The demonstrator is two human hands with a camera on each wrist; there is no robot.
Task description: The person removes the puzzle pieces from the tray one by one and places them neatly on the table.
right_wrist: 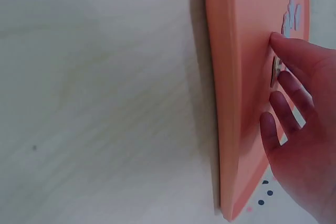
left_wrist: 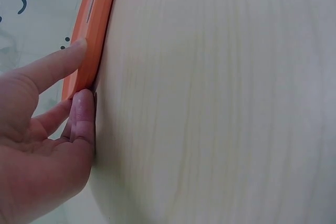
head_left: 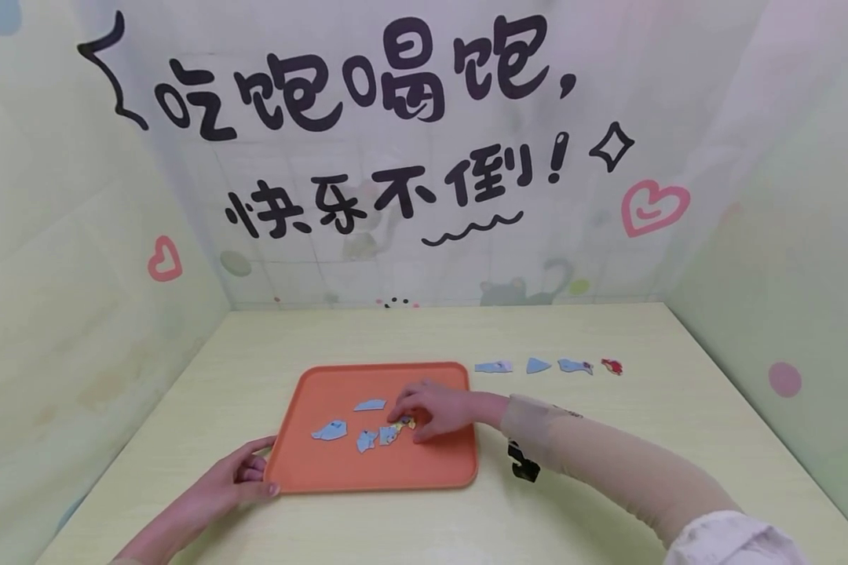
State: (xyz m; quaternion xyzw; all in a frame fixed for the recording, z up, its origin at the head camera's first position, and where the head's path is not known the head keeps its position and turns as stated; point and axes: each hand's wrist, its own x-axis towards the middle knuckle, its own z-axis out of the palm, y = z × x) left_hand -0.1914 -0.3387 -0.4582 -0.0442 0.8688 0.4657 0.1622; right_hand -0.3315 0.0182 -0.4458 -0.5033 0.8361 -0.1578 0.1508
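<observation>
An orange tray (head_left: pixel 297 463) lies on the table with several cut-out puzzle pieces on it. My left hand (head_left: pixel 233 482) holds the tray's near left corner; in the left wrist view, the thumb (left_wrist: pixel 73 59) presses the outer wall while other fingers bend at the corner. Over the tray's right half, my right hand (head_left: pixel 438 408) reaches down with thumb and fingers spread around a yellowish piece (head_left: pixel 411 424). That piece lies beside a light blue piece (head_left: pixel 387 435). In the right wrist view, the thumb tip stands apart from the nearest piece (right_wrist: pixel 274 72).
Other blue pieces (head_left: pixel 330 430) lie at the tray's left and a flat one (head_left: pixel 371 405) farther back. Behind the tray, to the right, a row holds blue pieces (head_left: pixel 537 366) and a red one (head_left: pixel 612 366). A black object (head_left: pixel 524 463) shows beneath the right forearm.
</observation>
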